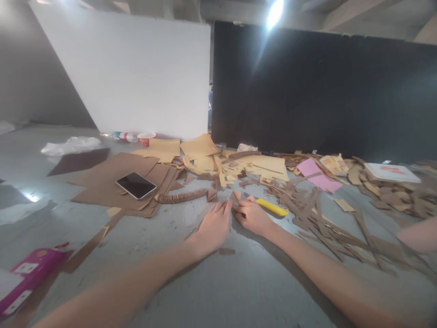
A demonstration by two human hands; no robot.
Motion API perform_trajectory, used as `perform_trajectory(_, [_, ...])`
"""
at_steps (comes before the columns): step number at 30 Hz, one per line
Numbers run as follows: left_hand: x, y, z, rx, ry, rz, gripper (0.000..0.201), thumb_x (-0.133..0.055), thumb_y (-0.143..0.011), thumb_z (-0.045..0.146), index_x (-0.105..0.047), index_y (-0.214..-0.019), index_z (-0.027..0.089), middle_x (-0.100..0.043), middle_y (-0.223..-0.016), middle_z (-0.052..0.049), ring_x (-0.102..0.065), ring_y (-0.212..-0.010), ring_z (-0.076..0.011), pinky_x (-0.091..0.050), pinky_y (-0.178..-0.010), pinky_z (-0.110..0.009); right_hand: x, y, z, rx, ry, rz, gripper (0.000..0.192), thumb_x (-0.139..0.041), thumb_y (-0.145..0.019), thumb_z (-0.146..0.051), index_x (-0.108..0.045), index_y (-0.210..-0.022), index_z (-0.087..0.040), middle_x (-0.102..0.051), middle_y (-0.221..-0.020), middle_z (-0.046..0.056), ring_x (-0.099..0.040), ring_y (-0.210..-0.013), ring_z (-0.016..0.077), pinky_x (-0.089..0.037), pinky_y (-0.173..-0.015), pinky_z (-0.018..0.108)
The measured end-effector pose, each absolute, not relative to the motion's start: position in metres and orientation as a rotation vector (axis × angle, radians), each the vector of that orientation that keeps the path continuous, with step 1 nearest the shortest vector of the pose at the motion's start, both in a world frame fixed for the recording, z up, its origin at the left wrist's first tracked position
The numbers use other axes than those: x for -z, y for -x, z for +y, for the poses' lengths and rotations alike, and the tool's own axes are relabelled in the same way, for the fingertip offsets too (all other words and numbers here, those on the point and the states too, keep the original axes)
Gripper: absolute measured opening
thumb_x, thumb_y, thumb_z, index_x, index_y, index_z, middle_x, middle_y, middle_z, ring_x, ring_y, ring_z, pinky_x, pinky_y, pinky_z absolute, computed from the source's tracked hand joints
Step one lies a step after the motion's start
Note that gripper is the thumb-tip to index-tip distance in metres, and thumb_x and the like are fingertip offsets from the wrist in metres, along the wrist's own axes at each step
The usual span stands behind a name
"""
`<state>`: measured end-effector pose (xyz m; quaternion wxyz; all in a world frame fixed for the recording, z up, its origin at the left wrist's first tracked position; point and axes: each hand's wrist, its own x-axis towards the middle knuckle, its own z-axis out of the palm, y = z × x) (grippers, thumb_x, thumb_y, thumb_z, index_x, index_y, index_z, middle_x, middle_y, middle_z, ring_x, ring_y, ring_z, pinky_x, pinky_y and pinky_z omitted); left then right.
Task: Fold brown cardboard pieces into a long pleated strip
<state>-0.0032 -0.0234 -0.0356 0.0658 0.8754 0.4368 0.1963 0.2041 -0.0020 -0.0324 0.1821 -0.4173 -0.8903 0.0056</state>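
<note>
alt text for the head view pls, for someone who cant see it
Two bare hands meet on a grey floor: the left hand lies flat, and the right hand pinches a small cardboard scrap beside a yellow knife. Brown cardboard strips litter the right side, and a phone lies on cardboard sheets at left.

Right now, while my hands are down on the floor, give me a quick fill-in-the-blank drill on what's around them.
1. The right hand holds a utility knife whose handle is ____.
2. The smartphone lies screen-up on a stack of brown ____.
3. The left hand rests flat on the grey ____, fingers touching a small brown cardboard piece.
4. The sheet of paper among the cardboard strips at right is ____.

Missing words: yellow; cardboard; floor; pink
</note>
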Motion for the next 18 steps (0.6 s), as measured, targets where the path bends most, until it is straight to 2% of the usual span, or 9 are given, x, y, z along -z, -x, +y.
perform_trajectory(7, [0.039,0.004,-0.021,-0.614,-2.658,1.285,0.049,-0.043,-0.092,0.006,-0.051,-0.14,0.01,-0.063,-0.139,-0.022,-0.056,-0.136,-0.0335,-0.048,-0.111,-0.05,0.037,-0.205,-0.004,0.028,1.184,-2.437,0.027,-0.054,-0.098,-0.014,-0.08,-0.099,-0.02,-0.064,-0.072,0.002,-0.055,-0.074,0.0182,-0.031,-0.082,0.037])
perform_trajectory(10, [0.032,0.005,-0.024,-0.614,-2.608,1.308,0.044,-0.044,-0.094,0.008,-0.053,-0.137,0.012,-0.065,-0.135,-0.019,-0.057,-0.13,-0.0331,-0.049,-0.108,-0.049,0.035,-0.204,-0.004,0.056,1.221,-2.434,0.028,-0.054,-0.098,-0.013,-0.081,-0.104,-0.02,-0.063,-0.073,0.003,-0.055,-0.074,0.0185,-0.031,-0.082,0.037])
perform_trajectory(14, [0.025,0.005,-0.025,-0.62,-2.529,1.321,0.041,-0.044,-0.093,0.006,-0.056,-0.131,0.013,-0.069,-0.121,-0.016,-0.059,-0.121,-0.0315,-0.052,-0.103,-0.047,0.033,-0.203,-0.005,0.075,1.28,-2.406,0.032,-0.057,-0.097,-0.012,-0.079,-0.118,-0.02,-0.065,-0.085,0.004,-0.057,-0.078,0.0189,-0.031,-0.085,0.038])
perform_trajectory(18, [0.026,0.006,-0.024,-0.663,-2.54,1.253,0.045,-0.042,-0.092,0.003,-0.056,-0.133,0.015,-0.067,-0.125,-0.015,-0.057,-0.123,-0.0302,-0.051,-0.106,-0.05,0.032,-0.202,-0.005,0.042,1.28,-2.397,0.029,-0.058,-0.098,-0.014,-0.078,-0.118,-0.022,-0.067,-0.096,0.006,-0.06,-0.087,0.02,-0.033,-0.088,0.038])
